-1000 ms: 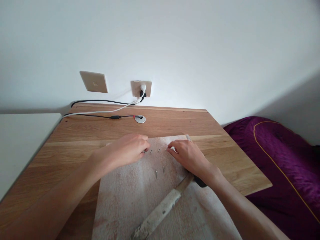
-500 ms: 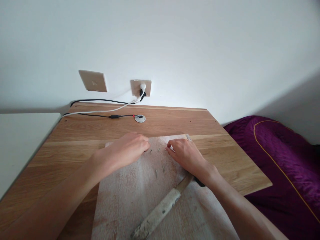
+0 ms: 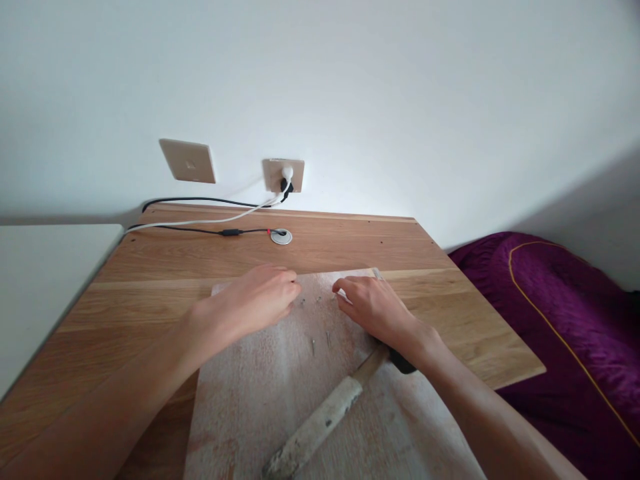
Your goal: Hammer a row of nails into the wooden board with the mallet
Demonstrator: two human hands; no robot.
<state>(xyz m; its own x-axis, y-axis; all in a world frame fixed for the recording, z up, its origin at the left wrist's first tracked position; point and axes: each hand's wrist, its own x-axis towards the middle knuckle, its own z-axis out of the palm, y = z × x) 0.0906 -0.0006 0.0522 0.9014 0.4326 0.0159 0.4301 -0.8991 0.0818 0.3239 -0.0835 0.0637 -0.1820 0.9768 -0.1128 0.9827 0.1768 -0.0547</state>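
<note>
A pale worn board [image 3: 260, 393] lies on a wooden desk [image 3: 165, 267]. My left hand [image 3: 260, 300] rests on the board's far part with its fingers curled in a pinch; what they hold is too small to make out. My right hand [image 3: 373, 307] sits beside it, fingertips pinched together near the board's far edge. Small nails [image 3: 313, 345] stand or lie on the board between and below the hands. A hammer [image 3: 320, 420] with a paint-stained wooden handle lies on the board under my right wrist, its dark head partly hidden.
Black and white cables [image 3: 200, 223] run along the desk's back edge to a wall socket [image 3: 283, 175]. A round cable grommet [image 3: 281, 236] sits in the desk. A blank wall plate [image 3: 189, 161] is left of the socket. A white surface [image 3: 40, 280] adjoins on the left, purple bedding [image 3: 560, 313] on the right.
Both hands have shifted only slightly; the right hand's fingers have crept a little toward the left. The hammer and nails lie where they were.
</note>
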